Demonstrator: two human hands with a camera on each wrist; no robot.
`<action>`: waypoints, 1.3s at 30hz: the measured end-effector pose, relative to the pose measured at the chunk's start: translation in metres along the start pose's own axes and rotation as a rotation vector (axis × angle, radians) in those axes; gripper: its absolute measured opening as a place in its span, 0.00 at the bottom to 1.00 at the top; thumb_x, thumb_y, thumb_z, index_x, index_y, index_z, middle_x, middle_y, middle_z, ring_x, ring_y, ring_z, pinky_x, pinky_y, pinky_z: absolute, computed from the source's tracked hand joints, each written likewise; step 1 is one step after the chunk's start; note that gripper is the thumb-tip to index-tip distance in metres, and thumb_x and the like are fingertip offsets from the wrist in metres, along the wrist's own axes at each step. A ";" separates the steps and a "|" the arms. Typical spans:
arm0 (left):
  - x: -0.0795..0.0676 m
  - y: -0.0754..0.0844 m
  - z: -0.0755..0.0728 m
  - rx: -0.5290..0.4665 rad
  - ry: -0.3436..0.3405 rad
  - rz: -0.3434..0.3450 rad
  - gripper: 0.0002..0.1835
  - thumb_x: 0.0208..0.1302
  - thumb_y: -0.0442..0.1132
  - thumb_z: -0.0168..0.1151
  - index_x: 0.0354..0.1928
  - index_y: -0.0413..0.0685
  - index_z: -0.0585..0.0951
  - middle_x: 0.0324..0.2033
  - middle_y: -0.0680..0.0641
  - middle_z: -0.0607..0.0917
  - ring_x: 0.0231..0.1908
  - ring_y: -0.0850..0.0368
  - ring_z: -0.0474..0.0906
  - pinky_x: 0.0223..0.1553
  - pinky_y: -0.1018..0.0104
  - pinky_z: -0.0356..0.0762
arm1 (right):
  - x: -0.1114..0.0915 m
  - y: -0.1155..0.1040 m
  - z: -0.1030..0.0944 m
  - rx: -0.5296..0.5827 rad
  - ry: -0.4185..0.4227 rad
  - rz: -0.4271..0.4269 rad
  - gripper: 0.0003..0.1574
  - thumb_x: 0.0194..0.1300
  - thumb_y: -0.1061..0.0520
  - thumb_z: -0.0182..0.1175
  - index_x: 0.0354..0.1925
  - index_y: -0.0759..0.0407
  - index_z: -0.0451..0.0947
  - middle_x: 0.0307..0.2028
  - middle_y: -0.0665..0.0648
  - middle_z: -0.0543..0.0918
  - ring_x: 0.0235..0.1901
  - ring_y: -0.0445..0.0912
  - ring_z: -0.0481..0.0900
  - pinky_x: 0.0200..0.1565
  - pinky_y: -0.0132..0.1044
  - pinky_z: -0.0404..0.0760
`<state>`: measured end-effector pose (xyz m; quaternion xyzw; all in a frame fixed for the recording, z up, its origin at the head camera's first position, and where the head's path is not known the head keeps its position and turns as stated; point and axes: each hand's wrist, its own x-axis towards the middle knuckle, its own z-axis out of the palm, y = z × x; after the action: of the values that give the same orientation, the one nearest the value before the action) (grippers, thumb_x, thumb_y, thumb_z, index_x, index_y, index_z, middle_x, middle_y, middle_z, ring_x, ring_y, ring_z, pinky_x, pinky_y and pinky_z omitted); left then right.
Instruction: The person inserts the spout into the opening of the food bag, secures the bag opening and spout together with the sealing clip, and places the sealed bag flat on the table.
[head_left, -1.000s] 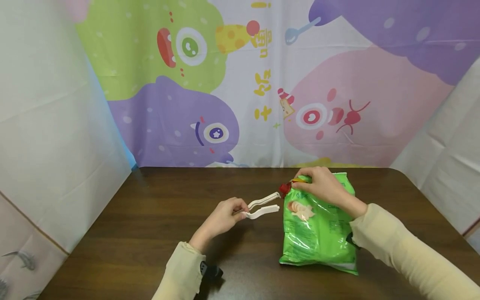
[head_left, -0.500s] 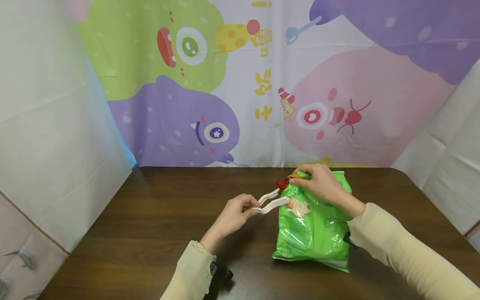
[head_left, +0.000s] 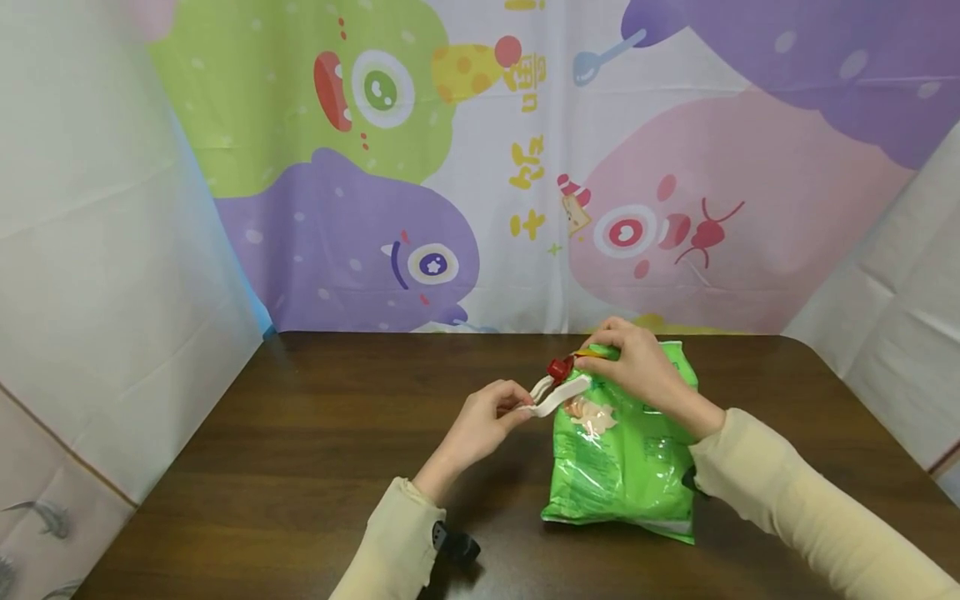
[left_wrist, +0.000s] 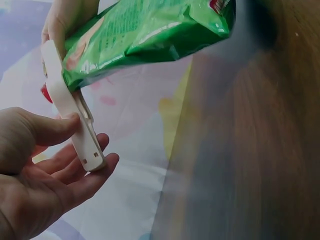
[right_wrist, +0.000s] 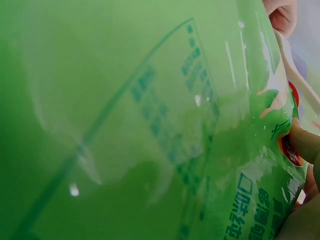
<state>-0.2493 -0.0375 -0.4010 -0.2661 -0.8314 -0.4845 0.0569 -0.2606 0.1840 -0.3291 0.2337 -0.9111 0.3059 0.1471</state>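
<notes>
A white bag clip is pinched in my left hand near its hinged end. Its two arms stand apart, the front one overlapping the upper left corner of a green plastic bag. Fingers and thumb of my right hand pinch the bag's top edge, by a red piece at that corner. In the left wrist view the clip lies between thumb and fingers, its far end beside the bag. Green printed film of the bag fills most of the right wrist view.
The dark wooden table spreads out under both hands. A cartoon-printed curtain hangs behind its back edge, and pale cloth walls stand at the sides. A black wrist camera sits on the left sleeve.
My left hand has moved right and up, bringing the clip's open arms to the bag's upper left corner. The bag and my right hand have shifted slightly left.
</notes>
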 end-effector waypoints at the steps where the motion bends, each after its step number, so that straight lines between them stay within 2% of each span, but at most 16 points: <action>1: 0.001 0.001 0.001 -0.002 0.005 -0.001 0.03 0.52 0.38 0.59 0.30 0.52 0.76 0.29 0.55 0.76 0.31 0.64 0.75 0.32 0.72 0.72 | 0.000 0.000 0.001 0.004 0.007 -0.005 0.13 0.49 0.46 0.61 0.30 0.52 0.79 0.32 0.49 0.72 0.30 0.42 0.69 0.30 0.36 0.67; 8: 0.004 0.006 0.008 -0.049 0.039 -0.012 0.04 0.52 0.40 0.59 0.32 0.52 0.76 0.31 0.54 0.76 0.32 0.64 0.75 0.32 0.71 0.72 | 0.002 0.000 0.003 0.002 0.089 -0.051 0.12 0.47 0.50 0.63 0.29 0.55 0.80 0.37 0.52 0.72 0.36 0.45 0.69 0.34 0.38 0.66; 13: 0.006 0.010 0.011 -0.098 0.071 -0.009 0.05 0.52 0.39 0.59 0.32 0.50 0.76 0.33 0.52 0.77 0.34 0.62 0.76 0.34 0.70 0.72 | 0.003 0.000 0.004 0.025 0.091 -0.068 0.08 0.48 0.54 0.63 0.30 0.55 0.80 0.43 0.54 0.72 0.43 0.49 0.67 0.41 0.44 0.66; 17: 0.008 0.012 0.012 -0.130 0.086 0.000 0.05 0.53 0.39 0.58 0.33 0.49 0.76 0.33 0.52 0.77 0.34 0.61 0.76 0.34 0.70 0.72 | 0.004 0.001 0.005 0.029 0.091 -0.107 0.05 0.48 0.60 0.63 0.28 0.54 0.79 0.47 0.56 0.71 0.48 0.55 0.64 0.47 0.51 0.60; 23: 0.010 0.013 0.014 -0.166 0.114 -0.001 0.06 0.53 0.39 0.58 0.33 0.48 0.75 0.31 0.51 0.79 0.31 0.63 0.76 0.32 0.70 0.72 | 0.005 0.001 0.006 0.029 0.109 -0.114 0.05 0.47 0.61 0.63 0.27 0.52 0.79 0.47 0.56 0.72 0.47 0.55 0.64 0.46 0.50 0.59; 29: 0.011 0.015 0.018 -0.204 0.174 0.004 0.08 0.53 0.36 0.58 0.35 0.46 0.72 0.31 0.49 0.79 0.31 0.62 0.76 0.31 0.70 0.72 | 0.006 -0.001 0.007 0.027 0.126 -0.127 0.06 0.45 0.60 0.64 0.27 0.53 0.79 0.46 0.56 0.73 0.47 0.55 0.65 0.47 0.50 0.58; 33: 0.011 0.017 0.018 -0.249 0.197 0.004 0.11 0.52 0.34 0.58 0.39 0.43 0.70 0.34 0.47 0.78 0.33 0.57 0.75 0.32 0.66 0.71 | 0.007 0.000 0.007 0.001 0.141 -0.159 0.07 0.43 0.61 0.65 0.26 0.53 0.79 0.45 0.57 0.73 0.47 0.54 0.66 0.52 0.52 0.52; 36: 0.007 0.030 0.014 -0.258 0.197 -0.005 0.12 0.52 0.31 0.58 0.39 0.39 0.70 0.34 0.43 0.78 0.33 0.52 0.75 0.31 0.63 0.71 | 0.007 0.000 0.008 -0.014 0.140 -0.160 0.07 0.43 0.61 0.65 0.26 0.53 0.79 0.46 0.57 0.73 0.48 0.53 0.65 0.55 0.54 0.44; 39: 0.005 0.038 0.011 -0.243 0.200 0.001 0.09 0.52 0.30 0.57 0.36 0.38 0.71 0.32 0.43 0.78 0.32 0.52 0.76 0.32 0.62 0.71 | 0.007 0.000 0.008 -0.025 0.133 -0.147 0.06 0.44 0.60 0.65 0.25 0.52 0.79 0.46 0.56 0.73 0.49 0.52 0.65 0.56 0.54 0.40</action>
<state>-0.2327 -0.0122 -0.3757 -0.2221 -0.7567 -0.6055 0.1070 -0.2674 0.1768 -0.3325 0.2771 -0.8835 0.2976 0.2323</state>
